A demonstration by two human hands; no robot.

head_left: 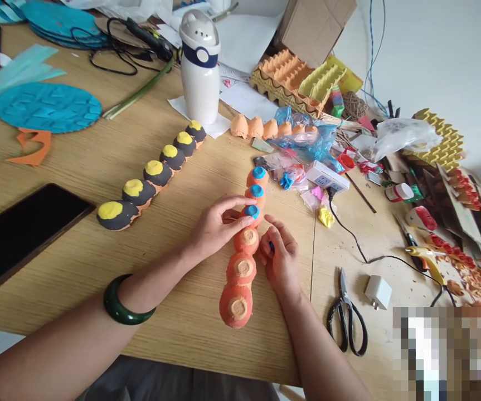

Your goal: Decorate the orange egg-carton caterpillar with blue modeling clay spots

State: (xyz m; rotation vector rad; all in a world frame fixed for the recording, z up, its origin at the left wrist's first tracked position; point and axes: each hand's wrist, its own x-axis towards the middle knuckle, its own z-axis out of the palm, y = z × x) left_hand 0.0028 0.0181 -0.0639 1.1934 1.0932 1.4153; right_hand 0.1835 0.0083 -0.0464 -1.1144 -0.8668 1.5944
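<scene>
An orange-coated egg-carton strip [243, 267] lies lengthwise in front of me, a row of rounded cups. Blue clay discs [252, 211] cap the three far cups, while the three near ones show bare, pale tops. My left hand [226, 220] holds the strip at the third cup, thumb and fingers on either side of its blue disc. Just right of the strip, my right hand [281, 253] is closed, with a small bit of blue clay [271, 245] showing between its fingers. A second strip [156, 172], dark with yellow tops, rests to the left.
A phone [23, 239] lies at left, near a blue oval craft piece [48, 108]. Behind stands a white bottle [200, 83]. At right are scissors [344, 317], a white plug adapter [378, 292], a power strip [328, 177] with its cable, and a glue gun [430, 262].
</scene>
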